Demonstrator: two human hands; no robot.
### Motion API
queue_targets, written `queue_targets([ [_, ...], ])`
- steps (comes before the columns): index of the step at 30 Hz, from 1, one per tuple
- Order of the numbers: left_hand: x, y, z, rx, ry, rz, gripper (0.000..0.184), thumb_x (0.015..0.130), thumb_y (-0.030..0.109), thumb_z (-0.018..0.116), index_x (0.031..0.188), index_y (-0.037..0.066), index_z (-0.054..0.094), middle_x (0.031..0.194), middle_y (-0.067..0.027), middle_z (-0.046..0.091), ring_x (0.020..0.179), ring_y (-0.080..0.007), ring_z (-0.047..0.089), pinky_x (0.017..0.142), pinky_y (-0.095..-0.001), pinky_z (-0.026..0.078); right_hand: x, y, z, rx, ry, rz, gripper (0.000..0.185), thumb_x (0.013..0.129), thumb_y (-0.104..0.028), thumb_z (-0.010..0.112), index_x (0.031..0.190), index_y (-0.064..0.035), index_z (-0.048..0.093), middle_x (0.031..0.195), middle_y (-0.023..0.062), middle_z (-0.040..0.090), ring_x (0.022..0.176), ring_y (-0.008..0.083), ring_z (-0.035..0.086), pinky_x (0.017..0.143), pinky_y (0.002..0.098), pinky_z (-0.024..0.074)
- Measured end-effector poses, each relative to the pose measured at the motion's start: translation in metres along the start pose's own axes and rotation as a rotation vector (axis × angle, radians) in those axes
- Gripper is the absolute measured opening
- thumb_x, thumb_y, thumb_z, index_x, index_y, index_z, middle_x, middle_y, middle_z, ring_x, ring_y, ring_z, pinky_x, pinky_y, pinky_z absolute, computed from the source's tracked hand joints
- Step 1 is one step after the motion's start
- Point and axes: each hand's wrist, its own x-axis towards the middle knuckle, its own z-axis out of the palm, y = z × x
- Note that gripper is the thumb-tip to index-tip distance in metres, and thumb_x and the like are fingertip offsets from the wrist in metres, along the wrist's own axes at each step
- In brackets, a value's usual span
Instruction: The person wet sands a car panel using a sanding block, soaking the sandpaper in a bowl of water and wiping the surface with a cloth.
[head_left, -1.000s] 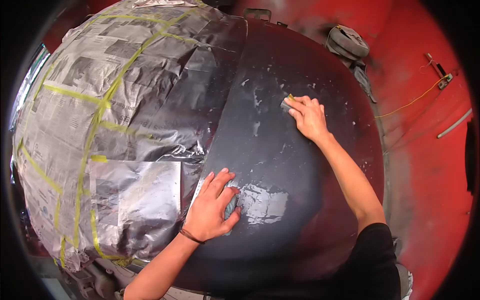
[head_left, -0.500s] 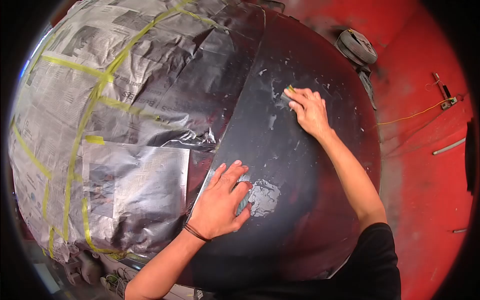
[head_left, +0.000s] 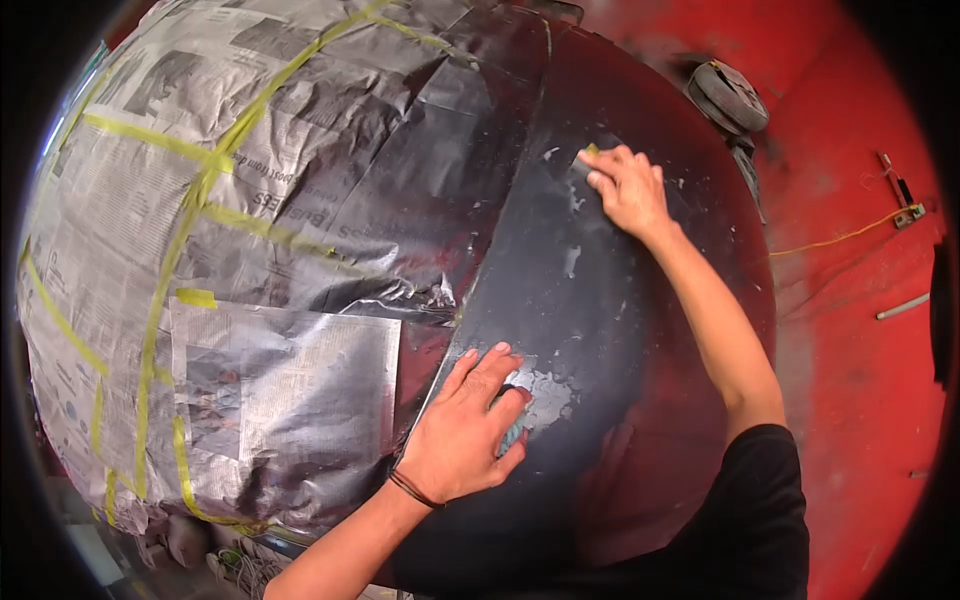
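My right hand (head_left: 632, 190) pinches a small grey-and-yellow sanding block (head_left: 586, 160) against the dark, wet car panel (head_left: 560, 320). Whitish wet patches lie just below the block. Lower down, my left hand (head_left: 470, 425) rests on the panel near its seam with the papered area. Its fingers curve over a bunched teal cloth (head_left: 513, 436), mostly hidden beneath the palm. Beside that cloth shows a pale foamy patch (head_left: 550, 398).
Newspaper (head_left: 290, 390) held by yellow masking tape (head_left: 205, 185) covers the adjoining surface to the left. On the red floor (head_left: 850, 350) at the right lie a grey round object (head_left: 728, 98), a thin yellow cord (head_left: 840, 241) and a pale tube (head_left: 903, 306).
My right hand has moved the sanding block farther up the panel, past the whitish patches. My left hand stays by the foamy patch. The view has shifted slightly.
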Motion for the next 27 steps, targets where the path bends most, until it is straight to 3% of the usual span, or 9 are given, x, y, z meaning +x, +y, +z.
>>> queue_targets([
  [5,-0.002,-0.003,0.004,0.011,0.014,0.002,0.037,0.092,0.022,0.083,0.124,0.008,0.072,0.154,-0.0192,0.061,0.159,-0.0408,0.052,0.134,-0.0592,0.037,0.081,0.008,0.044,-0.134,0.094,0.257,0.039,0.107,-0.03,0.07,0.144,-0.0343,0.081,0.139,0.0074,0.072,0.124,0.0376,0.067,0.108,0.0584,0.0506],
  [11,-0.002,0.0,0.002,0.007,0.017,0.016,0.036,0.093,0.023,0.083,0.124,0.008,0.072,0.155,-0.0191,0.061,0.159,-0.0406,0.051,0.134,-0.059,0.037,0.011,-0.033,0.019,-0.005,0.102,-0.067,0.035,0.106,-0.027,0.074,0.139,-0.0309,0.084,0.131,0.0057,0.072,0.12,0.0326,0.065,0.106,0.0533,0.0494],
  [14,-0.004,-0.003,0.003,-0.002,0.0,0.003,0.036,0.093,0.024,0.083,0.123,0.008,0.072,0.156,-0.0192,0.06,0.159,-0.0402,0.051,0.133,-0.0591,0.038,0.038,-0.027,0.025,-0.099,0.087,-0.075,0.039,0.106,-0.029,0.072,0.144,-0.0315,0.081,0.132,0.0036,0.073,0.119,0.0314,0.066,0.104,0.0531,0.0489],
  [18,-0.002,-0.007,0.0,0.007,-0.011,-0.003,0.037,0.093,0.025,0.083,0.124,0.008,0.073,0.157,-0.0191,0.06,0.16,-0.039,0.051,0.134,-0.0586,0.038,0.125,-0.018,0.054,-0.21,0.095,0.186,0.036,0.107,-0.029,0.068,0.141,-0.0303,0.082,0.135,0.0085,0.073,0.126,0.0364,0.066,0.104,0.0598,0.0514],
  [24,-0.003,-0.005,0.001,-0.008,-0.003,0.007,0.037,0.095,0.024,0.083,0.126,0.008,0.071,0.157,-0.0189,0.06,0.16,-0.039,0.051,0.134,-0.0585,0.038,0.056,-0.039,0.04,0.027,0.083,-0.035,0.034,0.107,-0.028,0.072,0.14,-0.0297,0.082,0.137,0.0061,0.072,0.128,0.0357,0.065,0.109,0.0586,0.0497],
  [27,-0.002,-0.006,-0.001,-0.021,-0.008,0.011,0.035,0.095,0.024,0.082,0.124,0.007,0.07,0.156,-0.0183,0.06,0.159,-0.0389,0.051,0.134,-0.0586,0.038,0.084,-0.039,0.042,-0.037,0.071,0.064,0.035,0.108,-0.03,0.071,0.142,-0.0326,0.08,0.139,0.0053,0.072,0.13,0.0356,0.065,0.111,0.0607,0.0487],
])
